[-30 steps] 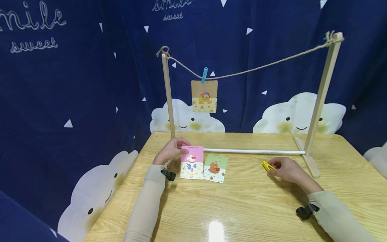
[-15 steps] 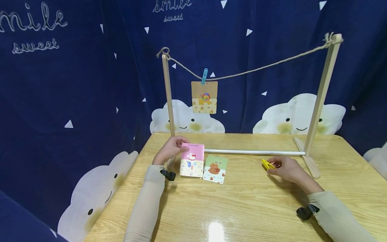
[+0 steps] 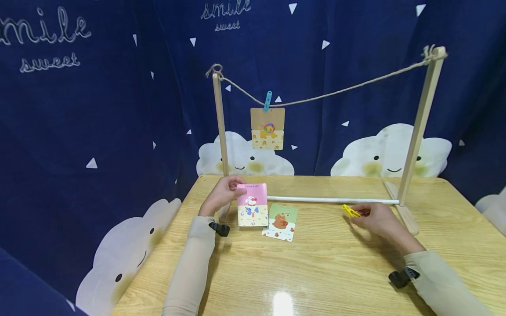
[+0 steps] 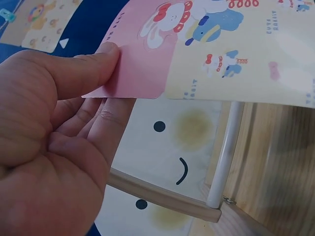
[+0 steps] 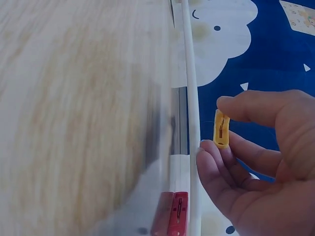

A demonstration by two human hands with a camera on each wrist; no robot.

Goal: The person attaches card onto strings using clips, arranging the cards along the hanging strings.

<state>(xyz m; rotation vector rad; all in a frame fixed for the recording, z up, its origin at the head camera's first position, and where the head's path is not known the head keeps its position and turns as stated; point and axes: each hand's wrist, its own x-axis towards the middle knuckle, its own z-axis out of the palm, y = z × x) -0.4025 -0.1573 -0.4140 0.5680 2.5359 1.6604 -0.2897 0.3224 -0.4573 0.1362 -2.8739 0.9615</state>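
Observation:
Between thumb and fingers, my left hand (image 3: 223, 195) pinches the upper left corner of a pink-and-cream card (image 3: 253, 205) printed with a rabbit. That card overlaps a green-and-white bear card (image 3: 281, 223) lying on the table. In the left wrist view the thumb lies on the pink half of the rabbit card (image 4: 142, 54). My right hand (image 3: 375, 219) pinches a yellow clothespin (image 3: 350, 211) above the table at the right. The right wrist view shows the clothespin (image 5: 222, 129) between thumb and fingers. A lion card (image 3: 267, 129) hangs from the rope by a blue clothespin (image 3: 267, 101).
A sagging rope (image 3: 340, 91) joins the left wooden post (image 3: 221, 125) and the right wooden post (image 3: 421, 127). A white rod (image 3: 332, 200) runs low between them. A red clothespin (image 5: 178, 215) lies by the rod in the right wrist view. Behind the table (image 3: 316, 267) hangs a blue curtain (image 3: 308, 57).
My left hand has raised the rabbit card a little; its lower edge has come up and now overlaps the bear card. The yellow clothespin has tilted slightly in my right hand.

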